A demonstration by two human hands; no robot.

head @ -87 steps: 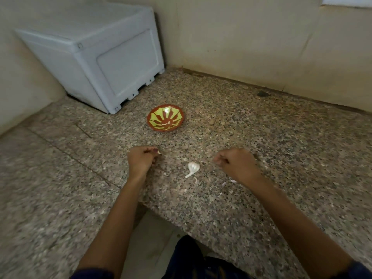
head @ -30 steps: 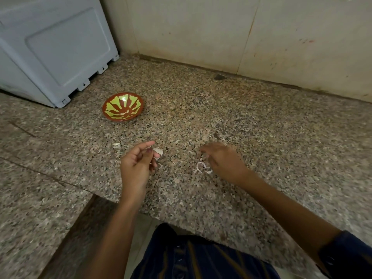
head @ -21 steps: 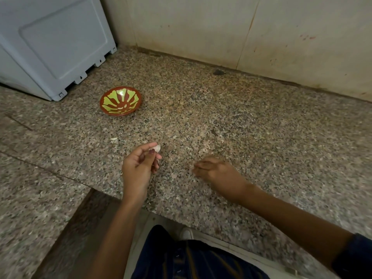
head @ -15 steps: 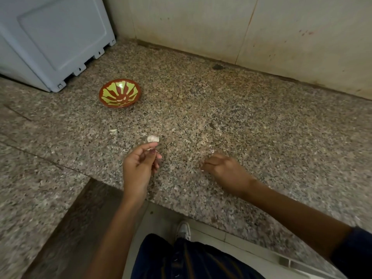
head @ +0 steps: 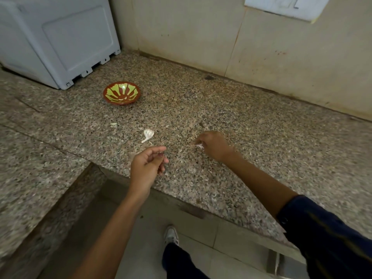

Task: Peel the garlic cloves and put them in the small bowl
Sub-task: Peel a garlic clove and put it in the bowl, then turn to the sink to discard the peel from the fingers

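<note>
A small red-brown bowl (head: 121, 103) with a yellow-green pattern stands on the granite counter (head: 251, 121) at the back left; I see nothing in it. A white garlic clove (head: 148, 134) with a papery tail lies on the counter between the bowl and my hands. My left hand (head: 148, 168) hovers just in front of that clove with loosely curled fingers that hold nothing. To the right, my right hand (head: 214, 146) rests on the counter, its fingertips pinching white garlic peel (head: 199, 146).
A large white plastic box (head: 60, 43) stands at the back left near the bowl. A small pale scrap (head: 114, 124) lies left of the clove. The counter's front edge runs below my wrists, with floor and a shoe (head: 171, 234) beneath. Tiled wall behind.
My left hand held the clove a moment ago and has let it go; it now lies on the counter beyond the fingers. My right hand stays over the peel. The view has pulled back.
</note>
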